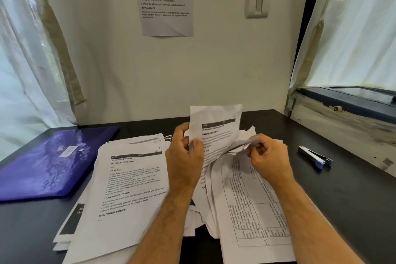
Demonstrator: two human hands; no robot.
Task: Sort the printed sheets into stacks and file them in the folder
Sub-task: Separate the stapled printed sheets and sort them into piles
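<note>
The raised printed sheet stood above the middle of the dark table, tilted toward the camera and creased along its right side. The left hand gripped its left edge, fingers curled behind the paper and thumb on the front. The right hand pinched the crumpled right edge between thumb and bent fingers.

Beneath the hands lay a loose right pile, topped by a table-printed sheet turned sideways. Just left of it, a second stack lay face up and fanned at its corners; its lower sheets were mostly covered, and one showed only a black band. The forearms hid the strip where the two piles met.

The purple folder lay closed at the table's left, apart from the stack; its contents could not be seen, and its label was too blurred to read. Both piles ran off the bottom of the view.

Bare tabletop showed at the right, holding only a small blue-and-white stapler-like tool. A printed notice hung on the wall behind, cut off at the top.
</note>
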